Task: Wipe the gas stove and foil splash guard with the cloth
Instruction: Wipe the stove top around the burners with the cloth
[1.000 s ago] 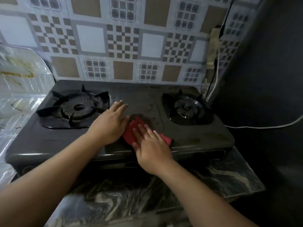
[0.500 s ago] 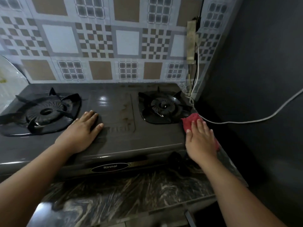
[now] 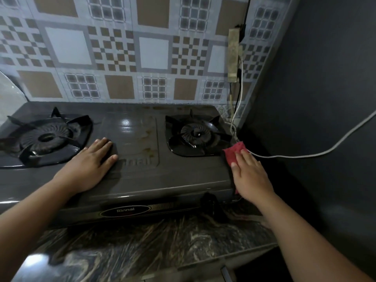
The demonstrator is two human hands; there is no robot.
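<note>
Right hand [image 3: 251,176] lies flat, fingers straight, pressing the red cloth [image 3: 234,152] onto the right edge of the stove [image 3: 132,180], just right of the right burner [image 3: 196,135]; no curl round the cloth, the grip is a flat palm push, likely to keep full cloth contact for wiping that side strip. Left hand [image 3: 91,163] lies open and flat on the stove top between the left burner [image 3: 43,138] and the right burner, holding nothing, probably bracing the stove so it does not slide. Tight room: the dark wall [image 3: 315,98] is near the stove's right edge, and a white cable [image 3: 305,155] runs just beside the cloth, a snag risk. Free run is back toward the stove front and the marble worktop [image 3: 142,247]. Foil guard [image 3: 8,94] sits at the stove's far left, barely in view, apparently not yet reached in this stroke.
</note>
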